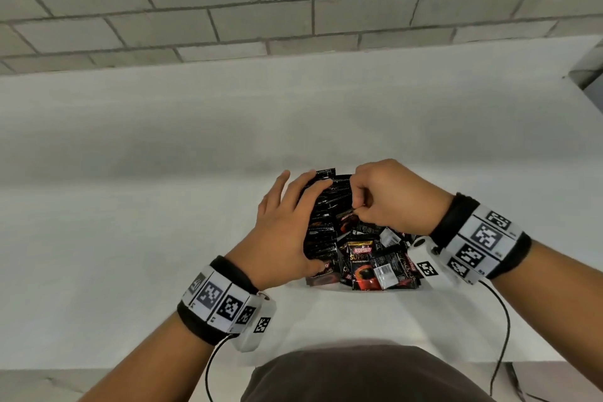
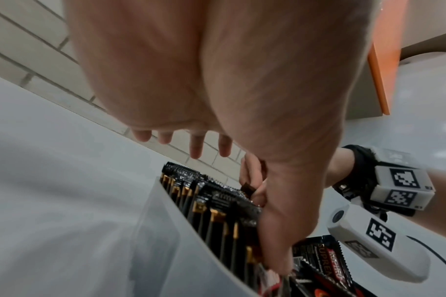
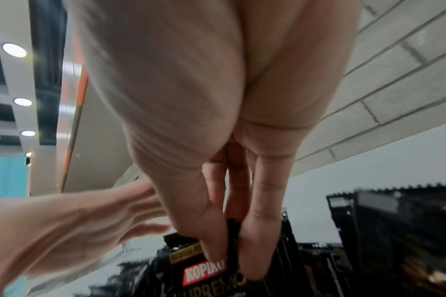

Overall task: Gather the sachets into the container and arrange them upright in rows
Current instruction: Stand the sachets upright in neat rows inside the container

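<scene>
Black Kopiko sachets fill a white container (image 2: pixel 166 231) on the white table (image 1: pixel 163 206). A row of upright sachets (image 1: pixel 328 206) stands along its left side, also seen in the left wrist view as upright sachets (image 2: pixel 211 207). Loose sachets (image 1: pixel 368 266) lie jumbled in the near right part. My left hand (image 1: pixel 303 222) rests with straight, spread fingers on the row, its thumb (image 2: pixel 275 231) pressing the row's side. My right hand (image 1: pixel 355 210) pinches the top of one sachet (image 3: pixel 233 231) between thumb and fingers, just right of the row.
A grey brick wall (image 1: pixel 293 10) backs the table. The table's near edge (image 1: pixel 391 359) is close to my body. Black cables (image 1: pixel 502 320) hang from both wrist bands. An orange-edged panel (image 2: pixel 384 80) stands off to the side.
</scene>
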The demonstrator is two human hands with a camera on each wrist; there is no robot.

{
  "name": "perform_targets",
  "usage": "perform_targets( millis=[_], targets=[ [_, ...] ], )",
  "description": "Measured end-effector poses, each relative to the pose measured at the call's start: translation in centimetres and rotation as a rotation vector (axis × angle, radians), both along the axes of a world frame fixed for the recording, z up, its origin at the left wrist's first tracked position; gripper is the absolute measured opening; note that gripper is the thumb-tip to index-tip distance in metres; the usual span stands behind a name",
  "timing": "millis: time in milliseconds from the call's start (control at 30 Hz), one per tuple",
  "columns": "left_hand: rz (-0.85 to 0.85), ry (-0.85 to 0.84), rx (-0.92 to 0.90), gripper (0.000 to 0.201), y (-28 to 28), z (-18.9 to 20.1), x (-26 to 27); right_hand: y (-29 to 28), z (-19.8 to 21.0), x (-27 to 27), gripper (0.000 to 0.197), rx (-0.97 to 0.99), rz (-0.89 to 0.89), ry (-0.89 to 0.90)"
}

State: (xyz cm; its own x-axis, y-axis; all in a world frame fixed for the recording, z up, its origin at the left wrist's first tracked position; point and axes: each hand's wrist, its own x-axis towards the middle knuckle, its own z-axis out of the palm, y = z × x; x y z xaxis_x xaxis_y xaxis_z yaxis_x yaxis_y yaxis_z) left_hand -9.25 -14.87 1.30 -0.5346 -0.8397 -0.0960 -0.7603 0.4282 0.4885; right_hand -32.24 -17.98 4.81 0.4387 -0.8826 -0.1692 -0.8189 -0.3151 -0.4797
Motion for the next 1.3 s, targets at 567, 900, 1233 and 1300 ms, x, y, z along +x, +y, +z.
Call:
perform_targets(
  millis=[567, 900, 1233, 1300],
  targets=[
    [0.027, 0.08, 0.108, 0.129, 0.3, -0.8, 0.6, -0.5, -0.9, 1.1, 0.019, -0.009, -0.128, 0.071],
    [-0.061, 0.042, 0.104, 0.088, 0.3, -0.8, 0.7, 2.3, 0.6, 0.6, 0.034, 0.191, 0.335, 0.239],
    [-0.123, -0.147, 0.068, 0.093, 0.3, -1.0, -0.2, 1.5, -1.3, 1.4, 0.075, 0.111, 0.526, 0.555],
    [-0.119, -0.148, 0.073, 0.095, 0.3, -0.9, -0.3, 1.7, -1.4, 1.6, 0.071, 0.113, 0.555, 0.606]
  ],
)
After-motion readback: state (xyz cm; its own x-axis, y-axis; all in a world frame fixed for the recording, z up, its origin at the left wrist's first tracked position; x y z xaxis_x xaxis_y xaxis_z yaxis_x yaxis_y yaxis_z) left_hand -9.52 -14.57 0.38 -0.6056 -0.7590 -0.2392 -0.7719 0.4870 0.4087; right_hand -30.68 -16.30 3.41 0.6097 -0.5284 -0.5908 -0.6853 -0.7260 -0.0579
